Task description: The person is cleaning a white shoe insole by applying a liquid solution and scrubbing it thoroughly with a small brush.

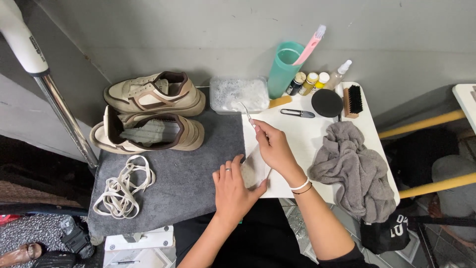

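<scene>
- Left hand (232, 191) lies flat and open, pinning an insole (254, 168) on my mat (188, 164).
- Right hand (275, 148) pinches a thin tool (246, 113), tip by the tub (238, 94).
- Shoes (153, 114) sit well left.

Soft, even light falls from above, bright on the white table (302, 134) toward 1 o'clock and dimmer on the grey mat (198, 164). Shadows are faint and short beneath the hands. The corners at 7 and 5 o'clock sink into darkness. Straight edges bow slightly near the frame's rim; focus stays sharp centrally, without glare.
</scene>
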